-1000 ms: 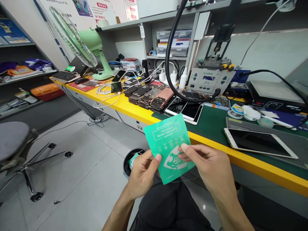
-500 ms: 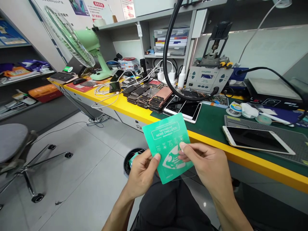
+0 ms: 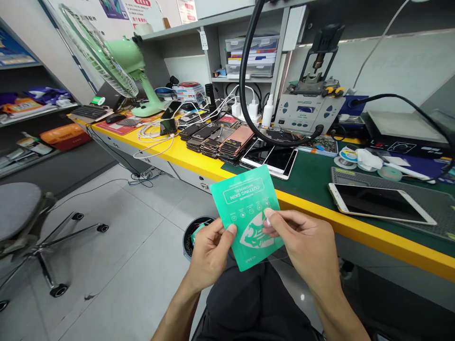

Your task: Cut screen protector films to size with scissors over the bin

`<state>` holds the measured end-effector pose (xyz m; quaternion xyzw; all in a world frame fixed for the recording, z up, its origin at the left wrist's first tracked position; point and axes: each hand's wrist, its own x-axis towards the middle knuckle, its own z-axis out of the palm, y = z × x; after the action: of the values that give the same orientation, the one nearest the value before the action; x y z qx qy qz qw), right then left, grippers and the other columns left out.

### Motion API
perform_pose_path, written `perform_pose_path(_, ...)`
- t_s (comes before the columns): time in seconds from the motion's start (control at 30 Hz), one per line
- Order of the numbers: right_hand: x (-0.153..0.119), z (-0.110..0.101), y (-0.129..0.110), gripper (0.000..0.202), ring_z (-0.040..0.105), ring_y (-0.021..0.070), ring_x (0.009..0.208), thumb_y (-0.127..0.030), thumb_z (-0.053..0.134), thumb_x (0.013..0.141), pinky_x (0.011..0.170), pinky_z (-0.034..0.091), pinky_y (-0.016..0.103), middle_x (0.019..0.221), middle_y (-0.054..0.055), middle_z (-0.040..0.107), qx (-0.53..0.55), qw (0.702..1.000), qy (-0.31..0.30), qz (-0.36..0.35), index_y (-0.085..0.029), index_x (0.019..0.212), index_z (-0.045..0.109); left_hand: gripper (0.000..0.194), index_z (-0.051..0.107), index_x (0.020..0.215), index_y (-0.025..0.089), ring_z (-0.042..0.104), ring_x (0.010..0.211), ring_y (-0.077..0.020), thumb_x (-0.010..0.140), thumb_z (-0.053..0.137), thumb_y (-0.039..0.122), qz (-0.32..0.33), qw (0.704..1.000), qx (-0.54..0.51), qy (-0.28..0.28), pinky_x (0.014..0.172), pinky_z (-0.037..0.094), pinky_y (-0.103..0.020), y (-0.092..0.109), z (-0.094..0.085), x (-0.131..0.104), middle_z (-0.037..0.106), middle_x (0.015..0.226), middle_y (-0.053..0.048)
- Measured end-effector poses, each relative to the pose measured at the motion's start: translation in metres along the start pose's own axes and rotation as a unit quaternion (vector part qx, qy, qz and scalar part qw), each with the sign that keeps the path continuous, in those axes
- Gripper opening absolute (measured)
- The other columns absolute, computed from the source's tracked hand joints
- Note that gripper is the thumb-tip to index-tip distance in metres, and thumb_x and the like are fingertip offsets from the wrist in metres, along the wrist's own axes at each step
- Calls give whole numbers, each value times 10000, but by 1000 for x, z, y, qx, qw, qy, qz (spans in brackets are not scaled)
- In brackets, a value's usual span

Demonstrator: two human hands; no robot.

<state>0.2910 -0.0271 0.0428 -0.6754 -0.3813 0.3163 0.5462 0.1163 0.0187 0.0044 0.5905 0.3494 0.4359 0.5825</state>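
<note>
Left hand (image 3: 211, 255) has the green sheet (image 3: 245, 208) pinched at its left edge, right hand (image 3: 309, 246) is bunched at the other side, can't tell gripping what. Sheet's above the lap (image 3: 245, 303), near the counter (image 3: 373, 240).

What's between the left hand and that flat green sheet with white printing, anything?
Nothing visible: the bare left hand pinches the flat green plastic-looking sheet directly, its fingers at the edge.

Green sheet (image 3: 250, 219), white-printed, flat, held tilted
</note>
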Motion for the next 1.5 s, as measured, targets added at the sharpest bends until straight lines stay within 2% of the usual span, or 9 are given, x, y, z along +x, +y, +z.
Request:
perform_pose_path(0.13, -2, 0, -1, 254, 738, 249, 625, -450, 764, 804, 569, 589, 284, 667, 46, 767, -10, 1000, 4, -4, -206, 742, 805, 278, 696, 905, 157, 419, 565, -100, 968, 573, 398, -1, 1000, -15, -3, 516, 372, -221, -1, 0, 0, 508, 650, 19)
perform_pose_path(0.37, 0, 0, 1, 248, 742, 246, 621, -447, 763, 804, 579, 601, 286, 656, 43, 764, -5, 1000, -1, -10, -206, 761, 806, 271, 645, 814, 159, 480, 620, -132, 964, 582, 376, -23, 998, -48, -14, 583, 426, -273, -11, -8, -1, 550, 721, -10)
perform_pose_path(0.53, 0, 0, 2, 269, 744, 253, 627, -462, 757, 802, 567, 603, 290, 664, 50, 765, -6, 1000, -1, -12, -201, 765, 807, 265, 703, 888, 154, 487, 615, -135, 953, 595, 386, -36, 997, -66, -17, 582, 431, -273, -11, -9, -1, 547, 718, -10)
perform_pose_path(0.7, 1, 0, 2, 275, 743, 258, 620, -459, 746, 809, 575, 607, 302, 661, 56, 765, -7, 1000, -3, -16, -195, 759, 806, 272, 711, 925, 155, 484, 605, -137, 955, 588, 396, -25, 998, -50, -9, 575, 425, -272, -13, -8, -2, 554, 714, -12)
perform_pose_path(0.87, 1, 1, 2, 268, 739, 252, 616, -456, 744, 808, 559, 601, 293, 654, 50, 762, -11, 1000, 1, -14, -199, 760, 805, 286, 676, 855, 156, 471, 600, -133, 955, 583, 408, -20, 999, -27, -4, 562, 423, -262, -12, -6, -1, 552, 701, -13)
perform_pose_path(1.03, 0, 1, 3, 265, 745, 258, 627, -453, 747, 807, 568, 604, 296, 657, 52, 764, -9, 1000, -1, -11, -198, 759, 802, 287, 703, 910, 158, 432, 579, -115, 967, 568, 405, -5, 1000, -8, -4, 533, 387, -241, -7, -2, 0, 509, 669, 6)
perform_pose_path(1.2, 0, 1, 3, 260, 746, 264, 618, -449, 744, 808, 551, 604, 300, 653, 55, 765, -8, 1000, 0, -16, -202, 761, 807, 319, 700, 852, 162, 387, 550, -107, 952, 578, 439, 6, 1000, 9, 7, 506, 351, -235, -5, -2, 1, 441, 613, 28)
perform_pose_path(1.37, 0, 2, 2, 259, 746, 260, 623, -459, 751, 799, 550, 602, 290, 657, 50, 766, -5, 1000, 5, -9, -210, 755, 806, 324, 652, 793, 163, 411, 543, -110, 952, 579, 436, -8, 1000, 16, 12, 510, 367, -241, -7, -4, -1, 462, 604, 24)
perform_pose_path(1.5, -1, 2, 2, 258, 745, 254, 618, -460, 753, 799, 551, 600, 285, 646, 44, 761, -1, 1000, 4, -7, -210, 760, 805, 305, 666, 833, 161, 431, 550, -112, 963, 567, 419, -8, 1000, 5, 1, 517, 380, -244, -6, -4, -2, 496, 626, 15)
